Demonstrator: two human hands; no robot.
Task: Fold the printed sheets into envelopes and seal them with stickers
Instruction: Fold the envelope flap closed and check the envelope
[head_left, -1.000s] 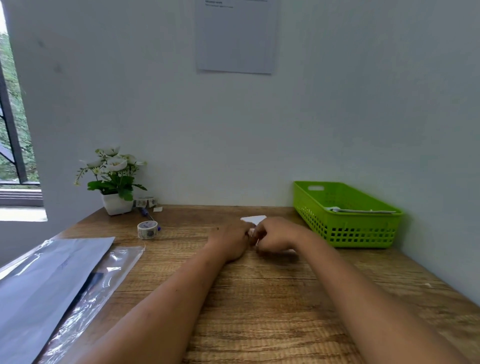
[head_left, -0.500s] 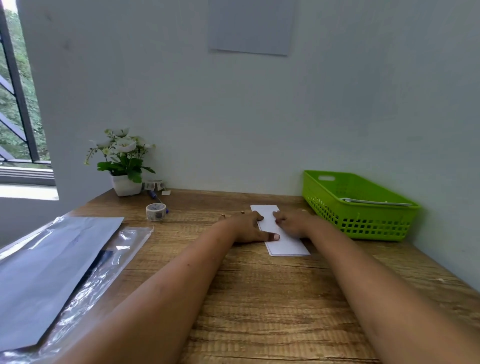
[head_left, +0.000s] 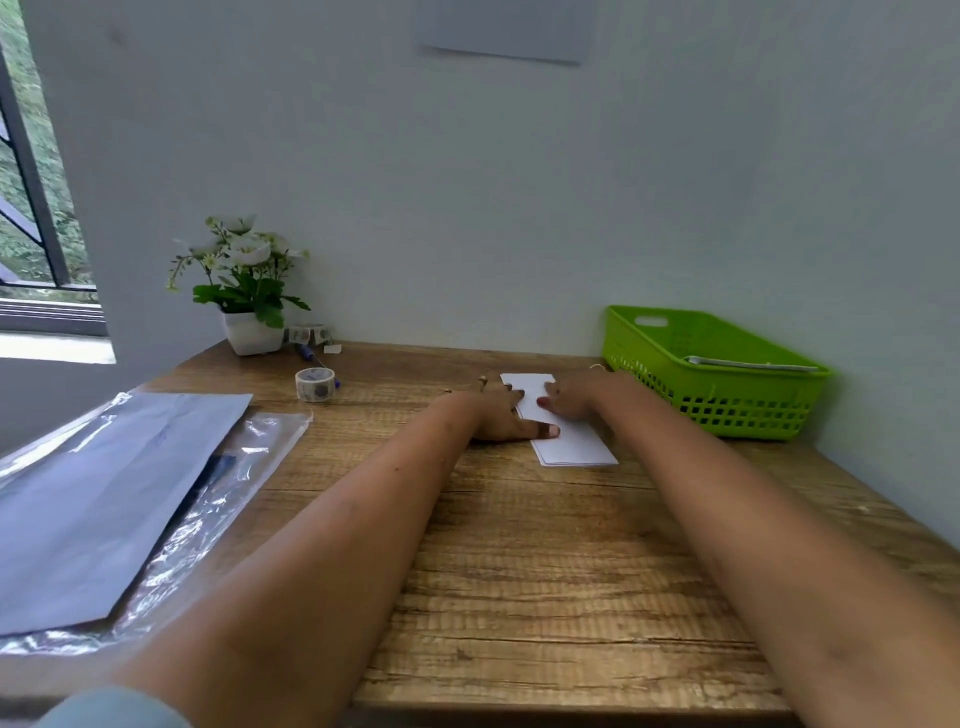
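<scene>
Left grip (head_left: 501, 415), right grip (head_left: 574, 400): both lying open and flat, pressing folded sheet (head_left: 576, 447) onto bench (head_left: 519, 545), near green basket (head_left: 727, 410). Seemingly creasing fold. Next likely calling for reaching left to sticker roll (head_left: 315, 384), pinning sheet with other grip while sealing.

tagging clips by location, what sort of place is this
Likely a home or small-office desk nook: a wooden desk against a wall, a potted plant beside a window, a green basket holding papers.
</scene>
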